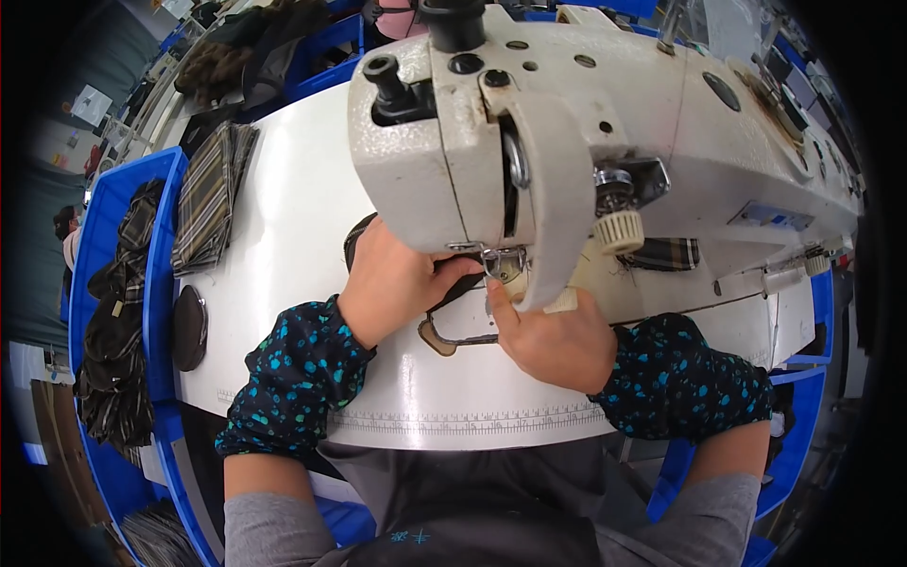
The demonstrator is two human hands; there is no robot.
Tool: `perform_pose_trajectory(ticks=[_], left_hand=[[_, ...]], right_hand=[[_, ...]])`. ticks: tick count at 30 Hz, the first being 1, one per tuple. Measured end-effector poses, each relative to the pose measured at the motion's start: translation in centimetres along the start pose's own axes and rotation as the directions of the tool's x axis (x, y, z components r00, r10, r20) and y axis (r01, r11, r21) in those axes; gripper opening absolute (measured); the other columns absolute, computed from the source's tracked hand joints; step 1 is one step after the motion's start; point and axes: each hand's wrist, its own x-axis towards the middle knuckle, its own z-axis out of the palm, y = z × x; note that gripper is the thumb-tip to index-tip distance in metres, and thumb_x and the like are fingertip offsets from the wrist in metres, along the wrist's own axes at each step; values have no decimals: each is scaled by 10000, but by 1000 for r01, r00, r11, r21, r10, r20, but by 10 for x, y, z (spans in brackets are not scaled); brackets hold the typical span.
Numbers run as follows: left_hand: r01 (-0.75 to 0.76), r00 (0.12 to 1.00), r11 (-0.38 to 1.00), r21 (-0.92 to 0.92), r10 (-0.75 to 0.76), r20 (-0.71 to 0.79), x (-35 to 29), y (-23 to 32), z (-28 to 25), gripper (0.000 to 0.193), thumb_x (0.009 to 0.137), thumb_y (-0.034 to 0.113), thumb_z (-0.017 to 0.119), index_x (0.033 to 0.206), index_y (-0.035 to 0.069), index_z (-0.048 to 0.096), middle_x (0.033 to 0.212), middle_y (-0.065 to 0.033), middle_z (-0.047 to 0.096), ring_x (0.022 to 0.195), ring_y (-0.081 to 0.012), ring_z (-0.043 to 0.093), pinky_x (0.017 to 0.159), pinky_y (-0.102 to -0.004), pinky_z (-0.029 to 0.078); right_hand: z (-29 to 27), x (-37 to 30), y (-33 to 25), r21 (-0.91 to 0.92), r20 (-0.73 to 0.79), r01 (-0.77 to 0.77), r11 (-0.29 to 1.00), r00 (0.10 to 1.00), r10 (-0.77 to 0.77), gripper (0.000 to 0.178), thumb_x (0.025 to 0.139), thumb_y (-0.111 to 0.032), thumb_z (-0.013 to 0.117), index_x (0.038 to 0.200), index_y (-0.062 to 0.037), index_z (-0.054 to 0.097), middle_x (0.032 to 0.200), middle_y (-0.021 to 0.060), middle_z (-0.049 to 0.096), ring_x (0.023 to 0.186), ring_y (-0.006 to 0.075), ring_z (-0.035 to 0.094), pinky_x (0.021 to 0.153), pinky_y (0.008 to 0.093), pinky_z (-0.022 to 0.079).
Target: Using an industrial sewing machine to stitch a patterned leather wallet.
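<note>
A white sewing machine (416,180) stands over the white table, its metal presser foot (501,260) low at the needle area. Just left of the foot, my left hand (383,283) is closed, thumb and fingers pinching dark fabric (356,241) that shows behind the hand and at its fingertips. On the foot's near right side is my right hand (559,340). Its index finger reaches to the foot and the other fingers are curled; whatever they hold is hidden. Both forearms wear dark sleeve covers with blue spots.
Left of the table, a blue bin (162,283) holds several dark cap-like pieces. Folded plaid cloth (215,194) and a dark oval piece (190,328) lie at the left edge. A plaid piece (666,253) lies beneath the machine arm. A printed ruler (463,420) runs along the front edge.
</note>
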Motion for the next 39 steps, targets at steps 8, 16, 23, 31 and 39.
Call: perform_pose_trajectory(ticks=[8, 16, 23, 31, 39], left_hand=[[3, 1000, 1000, 28, -2, -31, -1, -5, 4, 254, 732, 244, 831, 950, 127, 772, 872, -87, 706, 841, -346, 640, 759, -436, 509], [3, 1000, 1000, 18, -3, 24, 0, -4, 2, 238, 745, 247, 823, 941, 125, 767, 871, -62, 708, 878, -317, 638, 802, -425, 483], [-53, 998, 995, 79, 56, -27, 1, 3, -3, 230, 748, 220, 814, 953, 126, 768, 885, -61, 711, 898, -311, 644, 830, -437, 472], [173, 982, 976, -132, -160, 105, 8, -9, -2, 257, 751, 212, 818, 974, 96, 765, 896, -125, 729, 841, -360, 682, 743, -427, 543], [210, 970, 977, -24, -205, 129, 6, 11, -11, 221, 789, 257, 786, 952, 109, 761, 845, -115, 726, 783, -350, 685, 682, -431, 543]], right_hand=[[3, -1, 1, 75, -3, -13, 997, 1000, 13, 360, 806, -66, 634, 1134, 74, 684, 570, 6, 552, 461, 168, 566, 423, 330, 442], [2, -1, 2, 65, 10, -12, 998, 1000, 11, 351, 800, -68, 632, 1118, 69, 691, 589, 10, 566, 486, 166, 582, 430, 322, 448], [0, 1, 2, 26, -36, -6, 1000, 999, 7, 359, 782, -79, 628, 1107, 57, 700, 566, 6, 546, 483, 167, 573, 432, 326, 436], [11, -6, -1, 170, -43, -31, 985, 998, 38, 441, 765, -133, 633, 1194, -55, 699, 498, 8, 484, 427, 197, 513, 426, 349, 370], [14, -1, 4, 160, -112, -55, 986, 991, 74, 405, 762, -134, 643, 1157, -64, 703, 522, 7, 485, 463, 204, 546, 453, 361, 413]])
